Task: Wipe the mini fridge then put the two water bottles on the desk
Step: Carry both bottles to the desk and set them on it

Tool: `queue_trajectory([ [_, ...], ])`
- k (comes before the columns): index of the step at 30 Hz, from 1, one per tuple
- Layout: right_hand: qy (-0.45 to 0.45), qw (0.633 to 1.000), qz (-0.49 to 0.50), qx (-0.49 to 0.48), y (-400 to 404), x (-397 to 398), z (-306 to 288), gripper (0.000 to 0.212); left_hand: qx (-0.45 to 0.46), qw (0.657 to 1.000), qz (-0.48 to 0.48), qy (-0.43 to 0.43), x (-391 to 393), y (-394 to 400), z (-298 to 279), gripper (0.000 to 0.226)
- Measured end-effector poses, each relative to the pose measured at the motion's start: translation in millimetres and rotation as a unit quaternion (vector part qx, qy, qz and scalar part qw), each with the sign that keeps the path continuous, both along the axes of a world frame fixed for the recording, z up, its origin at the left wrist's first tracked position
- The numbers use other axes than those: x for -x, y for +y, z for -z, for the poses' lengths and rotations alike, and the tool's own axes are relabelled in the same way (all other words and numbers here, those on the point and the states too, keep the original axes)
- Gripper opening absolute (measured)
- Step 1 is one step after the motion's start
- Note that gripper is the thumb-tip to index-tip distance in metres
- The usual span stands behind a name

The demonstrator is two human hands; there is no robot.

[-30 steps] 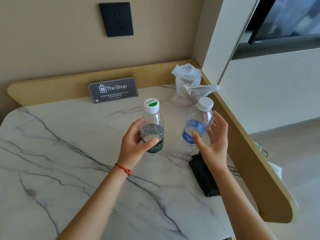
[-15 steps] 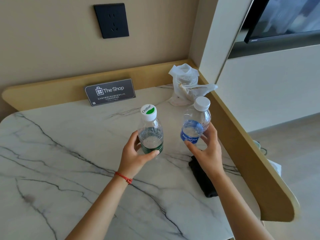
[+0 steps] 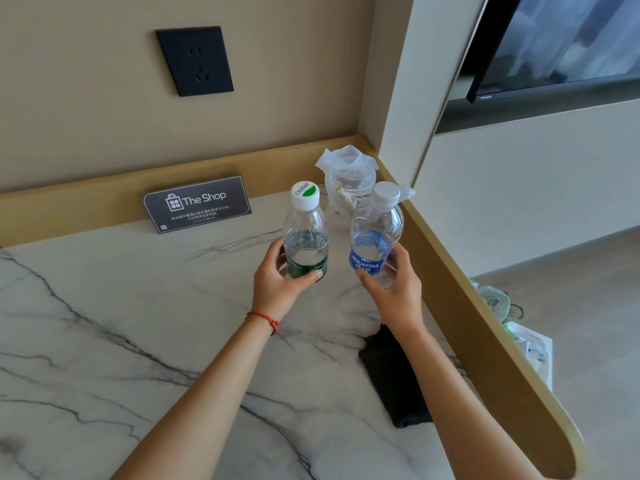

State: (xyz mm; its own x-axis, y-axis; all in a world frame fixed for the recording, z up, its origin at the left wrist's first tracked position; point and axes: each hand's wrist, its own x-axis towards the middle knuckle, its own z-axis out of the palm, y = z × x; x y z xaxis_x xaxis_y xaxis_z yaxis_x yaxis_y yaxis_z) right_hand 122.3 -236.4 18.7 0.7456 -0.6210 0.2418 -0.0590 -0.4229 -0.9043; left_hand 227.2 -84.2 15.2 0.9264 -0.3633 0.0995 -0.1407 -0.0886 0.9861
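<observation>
— Bottles? The left hand [image 3: 277,282] grips the green-label bottle [image 3: 304,237]; the right hand [image 3: 394,289] grips the blue-label bottle [image 3: 375,233].
— Where?
— Upright, side by side, low over the desk [image 3: 121,323]; whether they touch it is unclear.

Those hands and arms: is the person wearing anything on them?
Both forearms are bare, with no sleeves in view. The left hand has a thin red cord bracelet at the wrist. The right hand shows no glove, ring or band.
</observation>
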Motion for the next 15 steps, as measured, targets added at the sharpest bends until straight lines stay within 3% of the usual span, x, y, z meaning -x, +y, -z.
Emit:
queue_trajectory([
  [15,-0.005,1.000,0.000,0.005,-29.7,-30.3,3.2,0.060,-0.025,1.000,0.002,-0.015,-23.5,-42.8,6.3,0.062],
])
